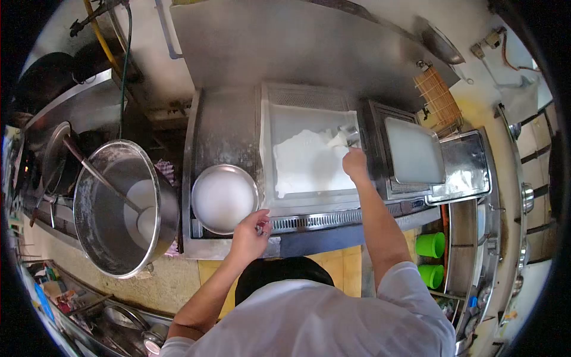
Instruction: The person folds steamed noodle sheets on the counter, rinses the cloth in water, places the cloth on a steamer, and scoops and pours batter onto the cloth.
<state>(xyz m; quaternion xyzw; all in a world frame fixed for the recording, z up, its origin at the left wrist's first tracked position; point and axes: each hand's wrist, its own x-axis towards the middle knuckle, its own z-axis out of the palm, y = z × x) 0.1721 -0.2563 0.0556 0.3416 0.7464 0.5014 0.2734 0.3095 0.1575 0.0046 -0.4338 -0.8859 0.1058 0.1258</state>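
My right hand (355,165) is closed around a shiny metal scraper (351,134) at the right side of a cloth-lined tray (269,172). A clump of white, soft material touches the scraper's left side. The thick white sheet (303,163) spreads over the cloth, ragged along its left edge. My left hand (251,233) is beside the tray's lower left corner, fingers loosely curled and partly apart, with nothing seen in them. Just above and left of it, a round metal pan (223,199) contains smooth white stuff.
At left, a deep metal pot (119,208) holds a white liquid and a long-handled ladle (98,172). A second white-filled tray (414,150) lies right, next to a bare metal tray (461,166). Green cups (430,245) hang below. Steam hazes the steel backsplash (285,47).
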